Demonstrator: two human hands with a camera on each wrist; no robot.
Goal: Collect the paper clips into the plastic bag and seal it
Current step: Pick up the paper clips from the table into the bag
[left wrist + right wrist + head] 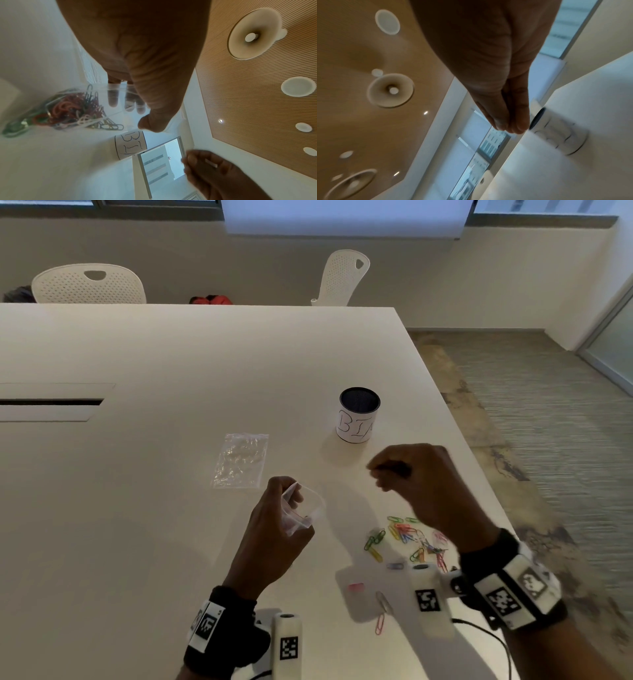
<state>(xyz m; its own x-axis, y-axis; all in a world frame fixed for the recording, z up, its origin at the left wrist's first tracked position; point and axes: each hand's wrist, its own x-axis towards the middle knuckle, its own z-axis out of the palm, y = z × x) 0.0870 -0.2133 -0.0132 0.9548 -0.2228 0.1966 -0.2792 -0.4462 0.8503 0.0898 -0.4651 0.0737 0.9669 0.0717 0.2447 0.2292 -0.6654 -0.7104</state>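
Observation:
My left hand (274, 529) grips a small clear plastic bag (303, 510) and holds its mouth open above the table. The left wrist view shows several coloured paper clips (72, 109) inside that bag (113, 102), with my fingers (113, 97) behind the film. My right hand (397, 470) hovers to the right of the bag, fingertips pinched together. A pale sliver, seemingly a paper clip (211, 163), shows in that right hand (202, 166). A loose pile of paper clips (407, 537) lies on the table under my right wrist.
A second clear bag (241, 460) lies flat farther back. A dark cup with a white label reading BIN (359, 417) stands behind my right hand. A pink clip (380, 624) lies near the front. The table's right edge (455, 419) runs close by.

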